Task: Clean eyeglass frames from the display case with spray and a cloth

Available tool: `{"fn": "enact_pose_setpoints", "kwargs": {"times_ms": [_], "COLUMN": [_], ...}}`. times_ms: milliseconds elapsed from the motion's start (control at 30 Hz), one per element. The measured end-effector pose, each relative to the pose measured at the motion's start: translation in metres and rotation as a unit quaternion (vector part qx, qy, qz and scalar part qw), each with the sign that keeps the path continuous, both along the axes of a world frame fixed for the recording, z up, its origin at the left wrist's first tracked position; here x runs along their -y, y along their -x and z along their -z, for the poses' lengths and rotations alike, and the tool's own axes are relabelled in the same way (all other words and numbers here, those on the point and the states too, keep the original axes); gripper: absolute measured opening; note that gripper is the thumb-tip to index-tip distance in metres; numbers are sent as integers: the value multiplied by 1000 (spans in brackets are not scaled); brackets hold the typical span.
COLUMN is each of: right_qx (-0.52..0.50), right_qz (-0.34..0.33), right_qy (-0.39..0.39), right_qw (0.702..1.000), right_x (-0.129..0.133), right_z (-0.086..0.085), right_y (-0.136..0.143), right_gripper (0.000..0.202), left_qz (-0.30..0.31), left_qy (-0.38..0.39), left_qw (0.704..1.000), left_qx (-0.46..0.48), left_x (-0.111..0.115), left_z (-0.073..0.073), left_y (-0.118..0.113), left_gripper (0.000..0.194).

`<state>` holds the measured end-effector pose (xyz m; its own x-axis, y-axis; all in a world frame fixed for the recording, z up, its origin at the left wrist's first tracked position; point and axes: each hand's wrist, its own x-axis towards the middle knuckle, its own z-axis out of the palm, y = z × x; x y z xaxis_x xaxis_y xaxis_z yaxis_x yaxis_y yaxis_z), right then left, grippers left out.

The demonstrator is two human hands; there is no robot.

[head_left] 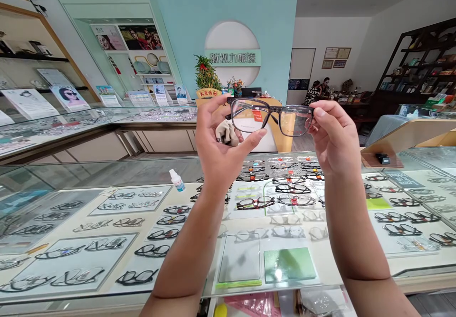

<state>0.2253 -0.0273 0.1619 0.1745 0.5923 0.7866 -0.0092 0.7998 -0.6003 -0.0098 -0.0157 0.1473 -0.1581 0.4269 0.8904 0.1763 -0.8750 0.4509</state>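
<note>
A pair of eyeglasses with a dark frame is held up in the air above the glass counter, lenses toward me. My left hand grips its left end, the thumb below the lens and the fingers up at the frame's corner. Bunched in that same palm is a pale cloth. My right hand pinches the right hinge and temple between thumb and fingers. An orange-red label and some lettering show through or on the lenses.
The glass display counter holds many rows of eyeglasses. On its top stands a small white-and-blue spray bottle; a wooden stand is at the right. More showcases line the left, and people sit at the far back.
</note>
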Motion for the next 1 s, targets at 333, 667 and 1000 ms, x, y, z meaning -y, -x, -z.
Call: {"fn": "enact_pose_setpoints", "kwargs": {"times_ms": [333, 667, 1000], "right_qx": [10, 30, 34], "right_qz": [16, -1, -25], "right_qy": [9, 13, -6], "right_qw": [1000, 999, 999], "right_x": [-3, -1, -10], "right_z": [2, 2, 9], "right_y": [6, 7, 21], "right_gripper": [23, 30, 49], "left_qz": [118, 159, 319], "left_qy": [35, 91, 270], "left_qw": [990, 978, 896], "left_qx": [65, 96, 148], "left_x": [4, -2, -8], "left_z": [-3, -3, -12], "left_y": [-10, -15, -7], "left_gripper": [83, 94, 54]}}
